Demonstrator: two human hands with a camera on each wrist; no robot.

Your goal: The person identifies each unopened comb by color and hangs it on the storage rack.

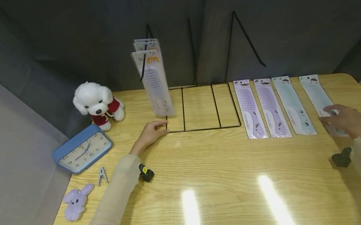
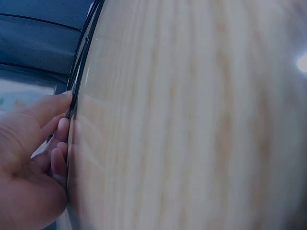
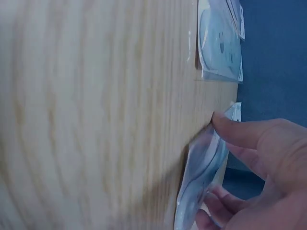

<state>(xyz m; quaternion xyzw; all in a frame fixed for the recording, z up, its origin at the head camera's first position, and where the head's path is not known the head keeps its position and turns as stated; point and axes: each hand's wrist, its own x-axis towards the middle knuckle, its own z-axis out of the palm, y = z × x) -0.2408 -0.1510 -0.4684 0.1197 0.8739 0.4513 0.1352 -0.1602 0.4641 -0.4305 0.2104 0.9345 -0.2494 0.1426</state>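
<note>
Sleeves fill the bottom of the head view, and up the wooden table [image 1: 207,183] the left hand [image 1: 151,132] rests at the front corner of the black wire rack [image 1: 199,106], which carries packaged combs [image 1: 154,78] on its left hook. Over on the other side, the right hand [image 1: 344,119] pinches the rightmost packaged comb [image 1: 315,93] (four lie in a row). Left wrist view: fingers [image 2: 60,139] curled against the rack's wire [image 2: 81,67], seemingly gripping it. Right wrist view: thumb and fingers [image 3: 240,132] clamp the comb packet [image 3: 201,177], its edge lifted off the table.
</note>
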